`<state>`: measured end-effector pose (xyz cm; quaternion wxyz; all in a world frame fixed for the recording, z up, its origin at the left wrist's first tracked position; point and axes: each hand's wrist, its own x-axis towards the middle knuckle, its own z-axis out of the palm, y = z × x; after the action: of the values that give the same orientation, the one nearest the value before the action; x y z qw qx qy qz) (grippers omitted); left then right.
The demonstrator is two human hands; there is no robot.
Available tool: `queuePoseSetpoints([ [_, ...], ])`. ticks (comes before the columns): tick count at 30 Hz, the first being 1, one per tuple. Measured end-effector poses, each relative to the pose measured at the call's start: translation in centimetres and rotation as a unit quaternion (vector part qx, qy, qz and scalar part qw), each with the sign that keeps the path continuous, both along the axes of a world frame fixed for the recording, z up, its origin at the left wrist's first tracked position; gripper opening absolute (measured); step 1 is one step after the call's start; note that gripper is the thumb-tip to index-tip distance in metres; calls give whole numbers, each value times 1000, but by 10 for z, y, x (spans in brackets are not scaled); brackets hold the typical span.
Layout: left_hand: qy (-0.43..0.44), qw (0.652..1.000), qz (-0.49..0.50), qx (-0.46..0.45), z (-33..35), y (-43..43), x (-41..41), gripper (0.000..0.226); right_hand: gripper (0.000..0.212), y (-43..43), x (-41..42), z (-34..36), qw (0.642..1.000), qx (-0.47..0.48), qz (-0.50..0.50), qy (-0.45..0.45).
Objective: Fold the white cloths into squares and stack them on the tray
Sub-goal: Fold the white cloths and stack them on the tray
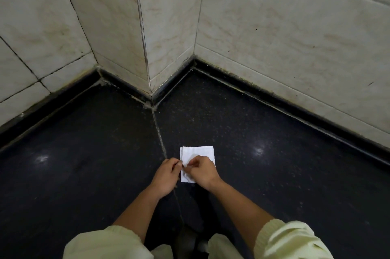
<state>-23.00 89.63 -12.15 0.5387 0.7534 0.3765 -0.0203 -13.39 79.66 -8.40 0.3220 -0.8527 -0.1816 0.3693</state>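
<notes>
A: Left hand (166, 175) is noted at the cloth's 9 o'clock edge. Thumb and fingertips are drawn together and the hem is pinched between them. State of the right?

B: Right hand (203, 172) is laid over the near half of the white cloth (199, 152). Its fingers are curled, and the same edge is pinched just beside the left fingertips. The two hands are nearly touching.

A: Position of the cloth?

B: Flat on the dark speckled stone surface (84, 153). It lies just on the 3 o'clock side of the grout seam (160, 138), which runs from 6 toward 12 o'clock up to the tiled wall (295, 37). It is already reduced to a small, nearly square packet. The far corners at 11 and 1 o'clock are exposed; the near corners are covered by the hands. No tray is seen in view.

A: Step in hand?

B: Judged to be a late fold or an edge tidy. To be done well:
- The layers should be lined up at the 9 o'clock edge before anything is pressed.
- The 11 o'clock corner looks slightly rolled and should be flattened first.
- Both pinches should be kept level while the edge is carried across, so that corner is met by corner.
- The crease should then be smoothed outward with flat fingers.
- Thin fabric is expected to slide on polished stone, so one side should be held down throughout.
</notes>
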Motion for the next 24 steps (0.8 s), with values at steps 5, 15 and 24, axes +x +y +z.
queuePoseSetpoints([
  [5, 3, 997, 63, -40, 8, -6, 4, 16, 26, -9, 6, 3, 996, 12, -41, 76],
  [15, 119, 989, 58, -59, 24, 17, 11, 22, 15, -51, 59, 7, 986, -3, -153, 59],
  [24, 112, 973, 146, -140, 33, -6, 22, 39, 11, -43, 43, -2, 985, -1, -153, 79],
])
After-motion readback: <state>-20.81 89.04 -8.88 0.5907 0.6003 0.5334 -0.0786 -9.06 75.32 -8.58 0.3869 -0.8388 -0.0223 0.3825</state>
